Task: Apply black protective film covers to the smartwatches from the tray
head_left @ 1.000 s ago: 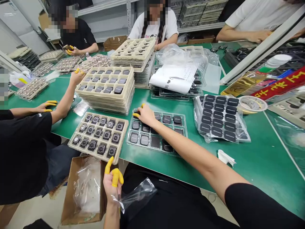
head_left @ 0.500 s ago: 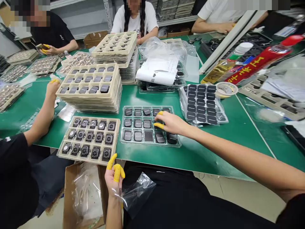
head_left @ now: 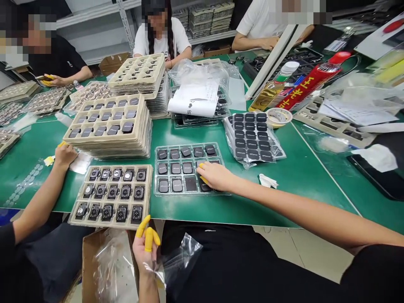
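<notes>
My left hand [head_left: 147, 242], with yellow finger cots, is just below the front table edge. Its lower fingers close on a clear plastic bag [head_left: 183, 261], while the cot-covered fingers stick up. On the table, my right hand [head_left: 216, 176] reaches over a clear tray [head_left: 189, 194] of black square pieces with pale lettering. Its yellow-tipped thumb and finger are apart, close to a black square piece [head_left: 205, 184] at the tray's right; the hand covers some slots. Left of it lies a beige tray [head_left: 110, 225] of smartwatches [head_left: 107, 211], several rows with their backs up.
Stacked beige trays [head_left: 110, 147] stand behind the watches. At right are a bagged sheet of black squares [head_left: 251, 134], a tape roll [head_left: 279, 117], a crumpled tissue [head_left: 268, 181] and bottles [head_left: 273, 86]. A neighbour's hand [head_left: 65, 155] rests at left; an open carton [head_left: 91, 265] is below.
The view has shifted a little. My right hand has moved toward the front of the clear tray, its fingers nearer together. The neighbour's hand has come down beside the beige stack.
</notes>
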`<state>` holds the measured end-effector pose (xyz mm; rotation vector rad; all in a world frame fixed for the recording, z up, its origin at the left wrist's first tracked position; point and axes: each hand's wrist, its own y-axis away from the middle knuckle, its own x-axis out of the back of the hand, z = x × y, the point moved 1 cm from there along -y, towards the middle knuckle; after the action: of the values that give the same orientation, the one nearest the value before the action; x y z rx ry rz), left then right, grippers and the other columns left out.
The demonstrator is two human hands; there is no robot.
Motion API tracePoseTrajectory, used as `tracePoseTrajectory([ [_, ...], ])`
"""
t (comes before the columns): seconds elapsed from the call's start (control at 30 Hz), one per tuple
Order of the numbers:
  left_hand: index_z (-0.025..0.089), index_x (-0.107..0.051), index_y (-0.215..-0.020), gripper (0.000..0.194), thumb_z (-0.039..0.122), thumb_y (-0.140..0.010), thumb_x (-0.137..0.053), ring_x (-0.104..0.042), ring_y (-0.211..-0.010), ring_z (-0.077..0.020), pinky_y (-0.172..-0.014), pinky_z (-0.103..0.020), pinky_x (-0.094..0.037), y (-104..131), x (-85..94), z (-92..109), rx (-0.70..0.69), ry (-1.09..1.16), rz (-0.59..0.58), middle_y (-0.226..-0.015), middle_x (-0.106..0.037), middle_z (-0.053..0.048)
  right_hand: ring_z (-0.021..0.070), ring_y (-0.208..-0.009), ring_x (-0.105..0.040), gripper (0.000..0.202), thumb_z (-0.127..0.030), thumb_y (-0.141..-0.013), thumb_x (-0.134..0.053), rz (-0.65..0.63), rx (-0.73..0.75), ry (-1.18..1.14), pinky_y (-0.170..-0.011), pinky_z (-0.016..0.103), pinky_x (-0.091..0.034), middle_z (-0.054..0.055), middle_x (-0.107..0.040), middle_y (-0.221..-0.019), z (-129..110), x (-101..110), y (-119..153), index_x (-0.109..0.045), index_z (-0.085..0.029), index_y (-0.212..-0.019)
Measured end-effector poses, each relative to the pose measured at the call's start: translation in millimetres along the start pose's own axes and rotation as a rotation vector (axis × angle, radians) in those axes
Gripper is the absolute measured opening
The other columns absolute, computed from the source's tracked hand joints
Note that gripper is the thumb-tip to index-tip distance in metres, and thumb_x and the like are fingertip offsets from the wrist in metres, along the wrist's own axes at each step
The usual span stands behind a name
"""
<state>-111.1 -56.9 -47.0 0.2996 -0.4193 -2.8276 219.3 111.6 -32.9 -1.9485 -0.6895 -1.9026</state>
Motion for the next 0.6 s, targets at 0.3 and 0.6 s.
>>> tracePoseTrajectory([
  [0.3,0.045,-0.088,-0.11,0.049,0.054,-0.063,-0.095,-0.022,-0.024,-0.0088,-0.034,-0.018,-0.006,30,4.6,6,0.05,-0.099,-0.07,-0.048,-0.054,0.001,0.0287,-0.102,-0.064,0.029,0.003,-0.087,-0.059,0.085,0.097,0.078,-0.067,0.033,-0.043,0.014,-0.073,-0.104,3,0,-1,-0.066,-0.019,-0.104],
  [0.6,0.06,-0.082,-0.121,0.051,0.061,-0.071,-0.089,-0.03,-0.022,-0.0158,-0.037,-0.022,-0.02,20,-13.1,10,-0.06,-0.084,-0.216,-0.041,-0.038,0.003,0.0266,-0.097,-0.066,0.028,0.002,-0.091,-0.052,0.258,0.181,0.139,-0.064,0.032,-0.047,0.012,-0.072,-0.098,24,51,43,-0.064,-0.022,-0.1],
])
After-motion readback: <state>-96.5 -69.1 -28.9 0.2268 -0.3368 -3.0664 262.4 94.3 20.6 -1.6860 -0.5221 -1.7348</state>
